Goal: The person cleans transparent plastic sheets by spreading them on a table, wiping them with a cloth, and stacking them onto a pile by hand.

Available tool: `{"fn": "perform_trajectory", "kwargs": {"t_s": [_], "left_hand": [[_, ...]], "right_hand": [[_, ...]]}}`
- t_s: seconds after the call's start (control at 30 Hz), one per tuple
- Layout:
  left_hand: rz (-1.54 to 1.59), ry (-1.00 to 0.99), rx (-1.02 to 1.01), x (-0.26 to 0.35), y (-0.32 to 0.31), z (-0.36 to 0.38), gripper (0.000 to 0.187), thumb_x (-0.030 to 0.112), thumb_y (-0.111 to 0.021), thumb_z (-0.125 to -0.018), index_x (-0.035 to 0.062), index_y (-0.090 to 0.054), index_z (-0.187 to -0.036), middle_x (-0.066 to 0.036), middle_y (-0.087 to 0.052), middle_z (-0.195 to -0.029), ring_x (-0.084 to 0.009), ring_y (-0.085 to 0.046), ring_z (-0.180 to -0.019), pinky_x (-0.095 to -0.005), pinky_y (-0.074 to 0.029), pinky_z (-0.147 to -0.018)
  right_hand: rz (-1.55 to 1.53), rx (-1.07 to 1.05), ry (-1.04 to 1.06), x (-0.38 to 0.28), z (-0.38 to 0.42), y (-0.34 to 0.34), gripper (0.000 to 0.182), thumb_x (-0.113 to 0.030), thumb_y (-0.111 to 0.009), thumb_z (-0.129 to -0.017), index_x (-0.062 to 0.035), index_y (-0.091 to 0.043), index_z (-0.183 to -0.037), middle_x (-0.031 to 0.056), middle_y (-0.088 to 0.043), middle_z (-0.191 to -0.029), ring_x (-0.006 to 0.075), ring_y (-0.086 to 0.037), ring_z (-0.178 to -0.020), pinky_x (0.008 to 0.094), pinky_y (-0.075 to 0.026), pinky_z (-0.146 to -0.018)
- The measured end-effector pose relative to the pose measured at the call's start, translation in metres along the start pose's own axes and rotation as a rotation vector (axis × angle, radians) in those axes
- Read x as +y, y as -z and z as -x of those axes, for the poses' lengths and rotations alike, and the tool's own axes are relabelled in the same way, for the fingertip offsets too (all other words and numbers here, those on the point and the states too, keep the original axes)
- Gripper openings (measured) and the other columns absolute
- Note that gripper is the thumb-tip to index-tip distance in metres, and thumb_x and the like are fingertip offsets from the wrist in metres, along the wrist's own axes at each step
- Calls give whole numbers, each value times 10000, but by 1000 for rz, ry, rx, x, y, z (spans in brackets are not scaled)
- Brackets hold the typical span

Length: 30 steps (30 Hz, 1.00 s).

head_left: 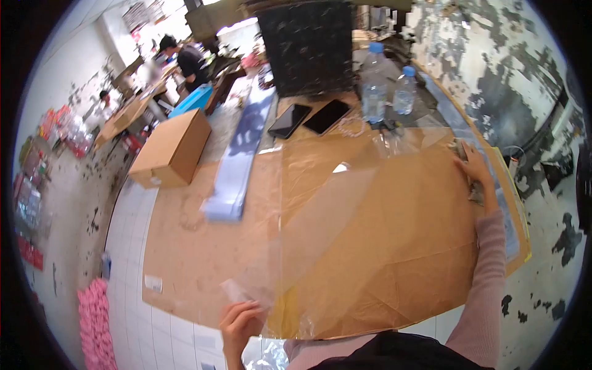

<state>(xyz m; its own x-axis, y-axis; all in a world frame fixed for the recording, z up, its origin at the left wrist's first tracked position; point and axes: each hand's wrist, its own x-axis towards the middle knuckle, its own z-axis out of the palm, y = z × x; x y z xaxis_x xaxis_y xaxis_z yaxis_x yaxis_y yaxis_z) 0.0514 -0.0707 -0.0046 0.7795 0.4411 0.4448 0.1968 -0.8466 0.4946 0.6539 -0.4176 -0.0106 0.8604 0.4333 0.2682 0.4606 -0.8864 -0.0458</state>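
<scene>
A large clear plastic sheet (364,228) lies spread over a brown cardboard-covered table (197,246). My left hand (240,324) pinches the sheet's near corner at the table's front edge. My right hand (473,166), on a pink-sleeved arm, reaches to the far right side of the table and rests on a small crumpled item there, by the sheet's far edge; what it grips is unclear.
Two water bottles (374,83) and two dark phones (307,118) stand at the back. A stack of bluish plastic strips (237,166) and a cardboard box (172,150) lie left. Pink items (95,324) are on the floor. Other people work far left.
</scene>
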Motion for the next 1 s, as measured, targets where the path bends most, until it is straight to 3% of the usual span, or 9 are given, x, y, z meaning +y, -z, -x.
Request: {"fn": "perform_trajectory", "kwargs": {"t_s": [0.13, 0.23, 0.33, 0.47, 0.53, 0.67, 0.77, 0.97, 1.0], "left_hand": [[238, 66, -204, -5, 4, -1, 171, 102, -712, -638, 22, -666, -782, -130, -606, -1035, -264, -549, -1012, -372, -432, -861], [446, 168, -153, -17, 17, 3, 396, 182, -731, -650, 14, -628, -994, -184, -491, -1186, -293, -505, -1073, -394, -414, -887], [-26, 404, 224, -20, 0, -3, 654, 199, -749, -667, 24, -472, -1234, -190, -419, -1206, -298, -497, -1052, -369, -418, -883], [38, 585, 35, -2, -11, -22, 901, 200, -832, -575, 50, -366, -1331, -106, -425, -1077, -239, -470, -910, -312, -436, -812], [61, 614, 20, 5, -16, -24, 884, 159, -800, -600, 50, -341, -1347, -125, -416, -1077, -264, -463, -919, -321, -434, -803], [-264, 370, 110, -13, -37, 5, 706, 198, -712, -664, 54, -408, -1285, -154, -414, -1102, -330, -418, -1017, -444, -363, -874], [-392, 425, 158, -5, -39, 12, 586, 344, -667, -683, 70, -496, -1172, -166, -436, -1147, -384, -368, -1109, -505, -268, -946], [-188, 579, -76, -15, -32, 5, 572, 438, -662, -658, 100, -554, -1107, -122, -522, -1152, -317, -352, -1181, -483, -257, -947], [45, 657, -61, -3, -27, -9, 485, 318, -711, -667, 54, -574, -1049, -137, -568, -1060, -311, -426, -1156, -464, -305, -949]], "right_hand": [[-109, 154, -59, -12, 35, 17, 315, -227, -550, -865, -55, -583, -1126, 186, -579, -1122, 337, -535, -1056, 383, -425, -878], [-315, 492, 16, -9, 37, 30, 234, -189, -517, -893, -9, -611, -1010, 138, -629, -955, 256, -604, -867, 351, -454, -788], [-550, 376, 19, -109, 69, 110, 266, -216, -493, -916, 24, -601, -951, 77, -611, -880, 164, -584, -771, 303, -460, -721], [-1216, -30, 441, -252, 124, 158, 198, -164, -493, -914, -3, -608, -923, 56, -616, -885, 130, -562, -776, 252, -445, -694], [-1221, -215, 848, -309, 139, 153, 170, -153, -536, -890, -24, -647, -886, 116, -599, -995, 165, -589, -832, 271, -467, -716], [-1367, -426, 965, -417, 206, 97, 260, -257, -546, -877, -65, -618, -1037, 122, -552, -1139, 239, -538, -1021, 343, -438, -815], [-907, 48, 1310, -442, 244, 42, 323, -322, -528, -872, -80, -591, -1077, 109, -530, -1161, 216, -458, -1131, 366, -384, -879], [-867, -105, 1324, -444, 244, 36, 296, -300, -566, -840, -104, -592, -1060, 63, -542, -1160, 188, -481, -1095, 332, -390, -832], [-871, -229, 1291, -442, 240, 38, 257, -264, -550, -854, -79, -592, -1027, 68, -560, -1123, 196, -497, -1072, 348, -400, -828]]}}
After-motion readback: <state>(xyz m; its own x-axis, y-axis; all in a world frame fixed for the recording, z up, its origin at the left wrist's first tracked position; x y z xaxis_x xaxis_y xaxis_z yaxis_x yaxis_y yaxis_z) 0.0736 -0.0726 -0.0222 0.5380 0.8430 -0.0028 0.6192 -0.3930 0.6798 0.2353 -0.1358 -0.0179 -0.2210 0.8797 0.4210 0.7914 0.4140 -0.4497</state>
